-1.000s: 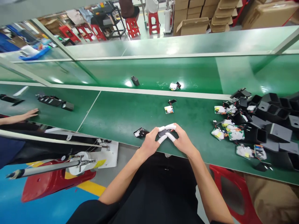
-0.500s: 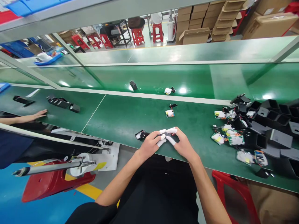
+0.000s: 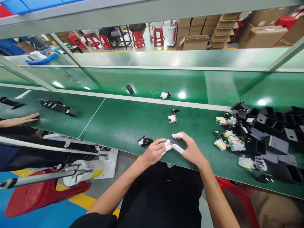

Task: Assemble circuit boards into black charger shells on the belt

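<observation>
My left hand (image 3: 154,152), white covers on its fingertips, pinches a small dark part (image 3: 172,142) just above the green bench near its front edge. The kind of part is too small to make out. Beside it my right hand (image 3: 191,148), also with white fingertip covers, has its thumb and forefinger spread apart around the part's right side. Left of my left hand, and close to its knuckles, lies a black housing with a circuit board in it (image 3: 144,140). Farther back on the bench sits a white-coated circuit board (image 3: 172,118) wired to a black plate.
Circuit boards (image 3: 238,145) and black housings (image 3: 276,144) are heaped at the right. Behind the ledge lie another board (image 3: 164,95) and a black block (image 3: 129,89). A co-worker's hand (image 3: 29,117) rests at the left, near a row of black housings (image 3: 53,105).
My right hand has opened, its thumb and forefinger moving apart and slightly right, away from my left hand. The left hand keeps its pinch. The view has shifted a little.
</observation>
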